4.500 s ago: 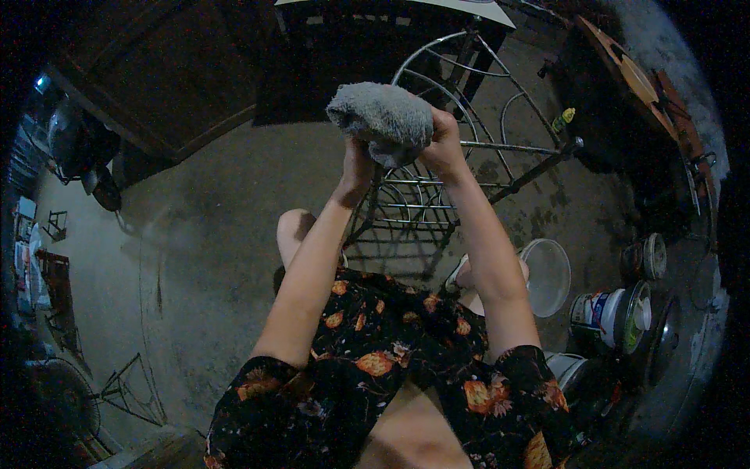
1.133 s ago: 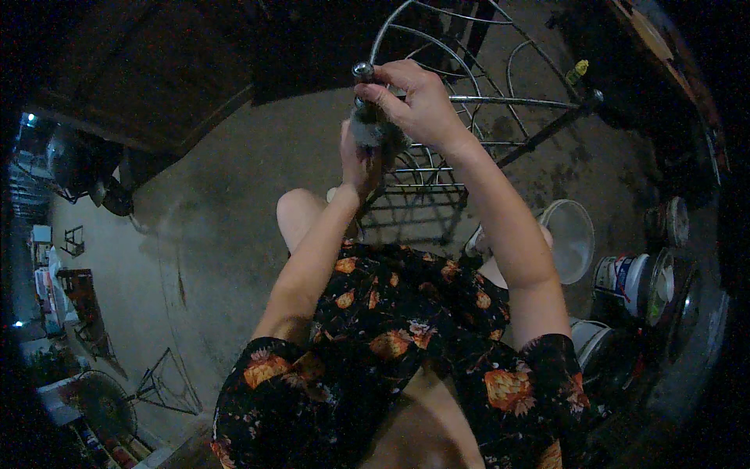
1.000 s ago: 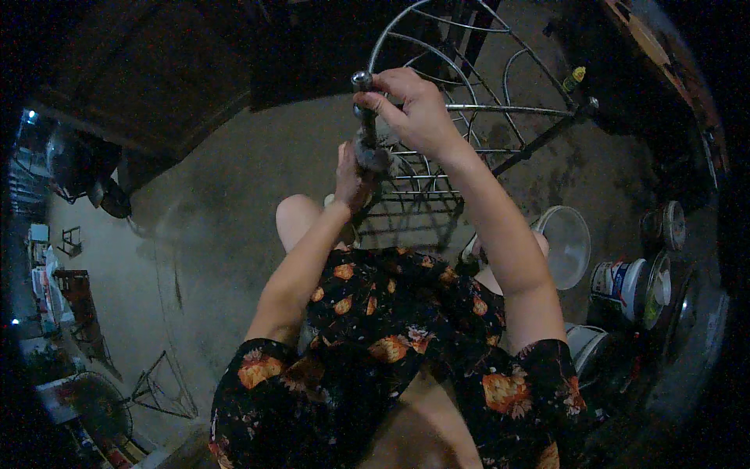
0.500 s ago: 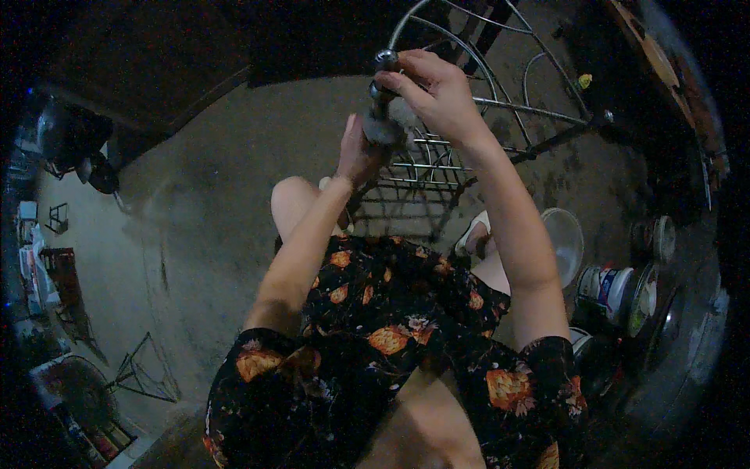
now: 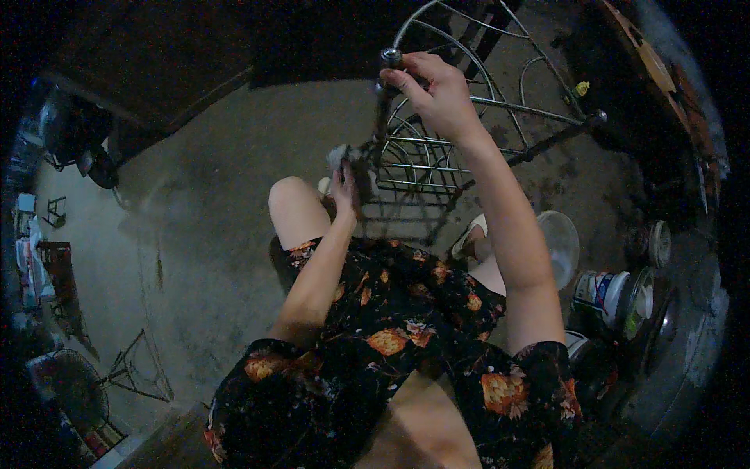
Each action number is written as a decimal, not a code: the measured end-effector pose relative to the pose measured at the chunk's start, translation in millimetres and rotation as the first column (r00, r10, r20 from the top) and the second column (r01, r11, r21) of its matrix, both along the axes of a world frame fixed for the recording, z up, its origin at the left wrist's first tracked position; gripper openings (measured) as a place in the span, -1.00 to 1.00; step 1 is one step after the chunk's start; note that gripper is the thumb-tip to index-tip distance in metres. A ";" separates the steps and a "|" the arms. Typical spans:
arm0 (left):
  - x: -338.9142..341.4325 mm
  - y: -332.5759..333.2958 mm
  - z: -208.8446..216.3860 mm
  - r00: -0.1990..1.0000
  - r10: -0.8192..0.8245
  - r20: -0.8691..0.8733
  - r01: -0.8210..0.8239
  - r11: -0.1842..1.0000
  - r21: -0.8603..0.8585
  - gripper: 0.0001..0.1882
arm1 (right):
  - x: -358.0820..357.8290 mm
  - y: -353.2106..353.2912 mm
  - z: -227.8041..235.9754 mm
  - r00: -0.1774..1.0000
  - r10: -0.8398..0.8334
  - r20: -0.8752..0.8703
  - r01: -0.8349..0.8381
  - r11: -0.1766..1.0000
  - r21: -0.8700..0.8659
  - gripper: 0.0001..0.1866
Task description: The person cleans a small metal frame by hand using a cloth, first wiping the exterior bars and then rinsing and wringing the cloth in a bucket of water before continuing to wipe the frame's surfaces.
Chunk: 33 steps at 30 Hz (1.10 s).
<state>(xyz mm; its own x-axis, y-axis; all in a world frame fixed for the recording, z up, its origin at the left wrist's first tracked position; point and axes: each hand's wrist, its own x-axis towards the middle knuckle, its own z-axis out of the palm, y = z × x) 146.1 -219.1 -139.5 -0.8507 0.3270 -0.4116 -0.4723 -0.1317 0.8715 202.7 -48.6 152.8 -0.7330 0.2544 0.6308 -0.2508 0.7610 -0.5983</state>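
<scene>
A metal wire rack [image 5: 531, 112] with curved rods and several shelves stands upright before me. At the knobbed top of its near corner post, my right hand [image 5: 439, 90] is closed, fingers and thumb pinching it. Lower down on that post, my left hand [image 5: 344, 191] is wrapped around a greyish-white cloth [image 5: 339, 156], bunched up against the tube. The cloth and left fingers are partly blurred and dim. My bare knees and floral black clothing lie below the rack.
On the right stand a translucent basin [image 5: 559, 250], a white tub [image 5: 603, 294] and several other round containers. A dark cabinet [image 5: 156, 70] fills the upper left. A folding metal stand [image 5: 134, 371] and a round-topped object [image 5: 74, 391] are at lower left.
My left hand has slid the cloth down the post, toward me and slightly left. My right hand keeps its hold on the post's top, nearly unmoved.
</scene>
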 end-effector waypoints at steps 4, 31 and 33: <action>6.5 32.9 108.2 0.941 -0.108 -0.322 0.193 0.950 0.247 -0.62 | 11.1 14.0 -5.9 0.999 -0.047 0.016 0.047 0.999 0.027 -0.79; -54.4 48.1 78.2 0.944 -0.231 -0.236 0.252 0.965 0.065 -0.38 | 0.8 5.3 2.6 0.997 -0.006 0.079 -0.003 0.994 0.106 -0.83; -33.1 48.9 90.1 0.950 -0.236 -0.206 0.242 0.970 0.008 -0.40 | 6.7 13.2 -5.8 0.997 -0.029 0.074 0.025 0.998 0.065 -0.83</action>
